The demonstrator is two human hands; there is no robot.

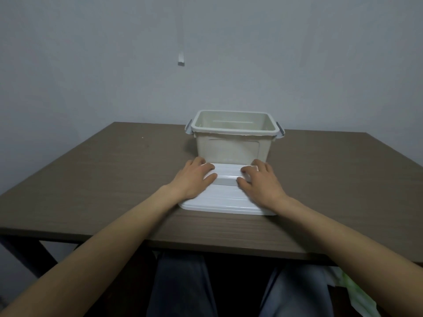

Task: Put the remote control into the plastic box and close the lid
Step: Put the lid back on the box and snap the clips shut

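Note:
An off-white plastic box (pixel 231 147) stands open at the far middle of the table, with a grey latch on each side. Its white lid (pixel 226 199) lies flat on the table just in front of it. My left hand (pixel 194 178) rests on the lid's left side, fingers curled over its far left corner. My right hand (pixel 261 181) rests on the lid's right side the same way. The remote control is not visible; the inside bottom of the box is hidden by its front wall.
The brown wooden table (pixel 103 179) reaches to a grey wall behind the box. The table's front edge is close to my lap, with my legs in jeans below it.

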